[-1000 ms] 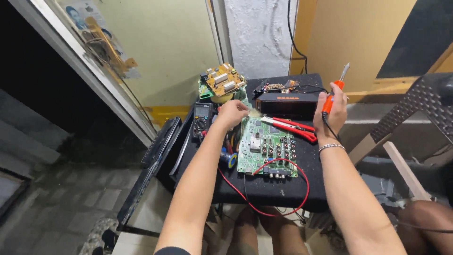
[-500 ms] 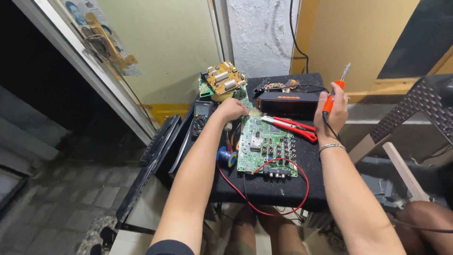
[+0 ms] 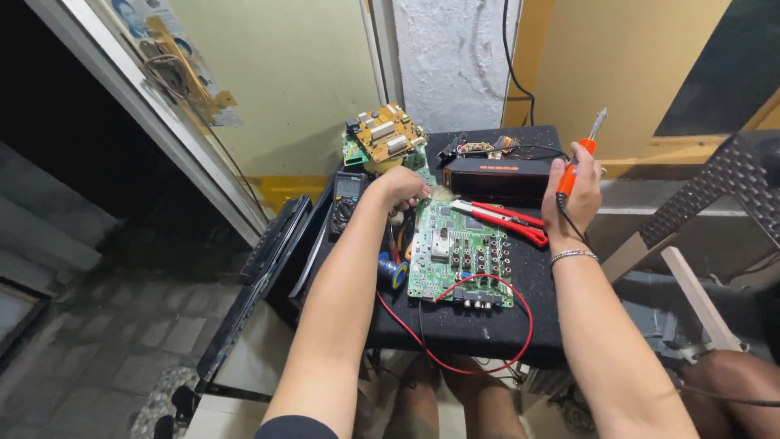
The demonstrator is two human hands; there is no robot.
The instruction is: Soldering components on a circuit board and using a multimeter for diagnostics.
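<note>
A green circuit board (image 3: pixel 459 256) lies on a small black table (image 3: pixel 487 325). My left hand (image 3: pixel 404 185) rests closed at the board's far left corner; what it pinches is hidden. My right hand (image 3: pixel 574 195) is raised to the right of the board and grips an orange-handled soldering iron (image 3: pixel 581 154), tip pointing up. Red-handled pliers (image 3: pixel 504 218) lie between my two hands. A red wire (image 3: pixel 520 325) loops from the board over the table's near edge.
A black multimeter (image 3: pixel 348 193) sits left of the board. A yellow circuit board (image 3: pixel 386 134) and a black box (image 3: pixel 496 172) stand at the back. A flat dark panel (image 3: pixel 260 276) leans at the left. A metal stool (image 3: pixel 723 203) is at the right.
My left hand has shifted slightly over the board's far corner. My right hand still holds the soldering iron upright, almost in the same place.
</note>
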